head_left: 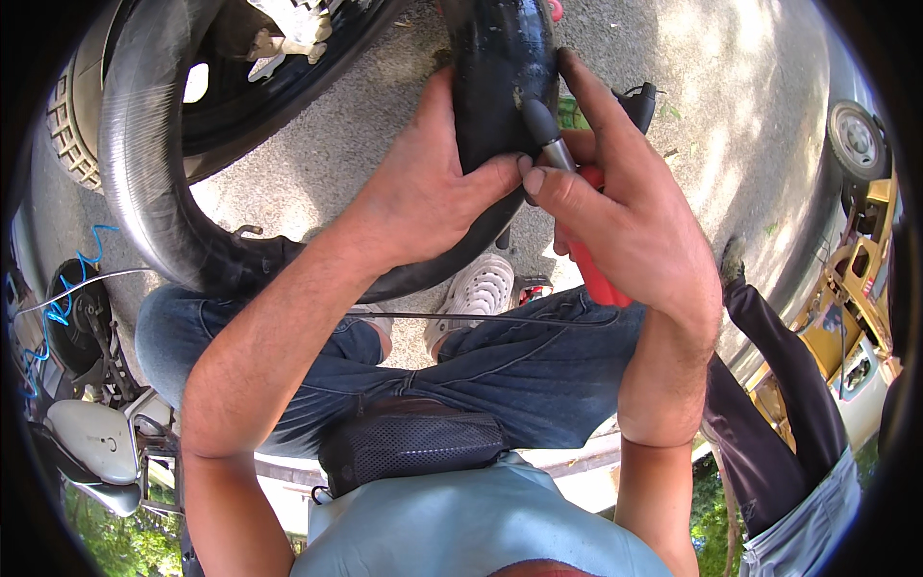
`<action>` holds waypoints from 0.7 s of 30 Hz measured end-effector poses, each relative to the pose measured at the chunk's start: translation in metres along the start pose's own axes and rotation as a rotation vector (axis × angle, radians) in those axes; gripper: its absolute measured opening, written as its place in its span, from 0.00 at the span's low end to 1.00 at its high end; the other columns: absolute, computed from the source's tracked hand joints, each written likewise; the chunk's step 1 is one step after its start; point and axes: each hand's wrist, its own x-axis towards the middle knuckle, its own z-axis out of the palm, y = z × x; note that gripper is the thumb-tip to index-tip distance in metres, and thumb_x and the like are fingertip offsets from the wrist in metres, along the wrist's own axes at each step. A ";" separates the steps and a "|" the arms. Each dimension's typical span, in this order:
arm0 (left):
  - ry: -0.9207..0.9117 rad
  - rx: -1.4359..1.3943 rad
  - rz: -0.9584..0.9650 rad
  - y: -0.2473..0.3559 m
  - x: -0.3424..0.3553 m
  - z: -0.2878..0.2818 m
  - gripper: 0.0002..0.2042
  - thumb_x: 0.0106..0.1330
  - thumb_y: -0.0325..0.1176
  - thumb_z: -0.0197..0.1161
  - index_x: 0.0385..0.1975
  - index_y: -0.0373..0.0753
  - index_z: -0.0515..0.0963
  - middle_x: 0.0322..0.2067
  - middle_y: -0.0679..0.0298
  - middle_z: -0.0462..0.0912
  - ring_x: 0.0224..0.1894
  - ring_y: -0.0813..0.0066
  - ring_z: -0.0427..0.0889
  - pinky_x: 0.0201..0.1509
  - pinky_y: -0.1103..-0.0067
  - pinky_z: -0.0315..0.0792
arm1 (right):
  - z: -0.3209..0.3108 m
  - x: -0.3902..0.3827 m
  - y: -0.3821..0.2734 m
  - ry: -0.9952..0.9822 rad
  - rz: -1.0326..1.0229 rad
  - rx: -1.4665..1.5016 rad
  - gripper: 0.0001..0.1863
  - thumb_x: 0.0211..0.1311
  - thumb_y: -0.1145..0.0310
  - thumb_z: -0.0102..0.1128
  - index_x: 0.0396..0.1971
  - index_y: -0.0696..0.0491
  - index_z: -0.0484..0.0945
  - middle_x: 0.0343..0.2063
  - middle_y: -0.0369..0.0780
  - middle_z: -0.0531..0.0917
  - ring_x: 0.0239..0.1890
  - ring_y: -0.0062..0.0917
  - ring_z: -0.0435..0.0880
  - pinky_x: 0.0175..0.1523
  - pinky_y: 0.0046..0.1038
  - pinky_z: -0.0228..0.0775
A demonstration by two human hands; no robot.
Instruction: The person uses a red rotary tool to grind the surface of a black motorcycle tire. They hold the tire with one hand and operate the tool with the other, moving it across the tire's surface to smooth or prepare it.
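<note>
A large black inner tube [144,183] curves from the upper left, across my lap, up to the top centre. Its smooth dark section [500,67] lies between my hands. Around that section's left side my left hand [428,197] is closed, with the thumb pressed on the near surface. In my right hand [625,202] is a red-handled tool [600,277] with a metal shaft and a dark rounded end resting against the tube. The right thumb tip nearly meets the left one, while the right forefinger reaches along the tube's right side. The tool's exact kind is unclear.
Behind the tube at upper left stands a motorcycle-type wheel with a knobby tyre [72,135]. A blue coiled hose [62,313] hangs at the left. Close on my right stands a person in dark trousers [769,413]. Farther right are yellow machinery [836,298] and a vehicle wheel [856,141].
</note>
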 end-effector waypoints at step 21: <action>-0.003 0.051 0.028 0.001 0.002 0.000 0.33 0.69 0.29 0.69 0.70 0.31 0.59 0.57 0.55 0.76 0.58 0.70 0.77 0.64 0.72 0.73 | -0.003 -0.004 0.001 0.000 -0.073 -0.001 0.45 0.67 0.76 0.65 0.81 0.50 0.52 0.50 0.46 0.84 0.27 0.17 0.80 0.31 0.23 0.77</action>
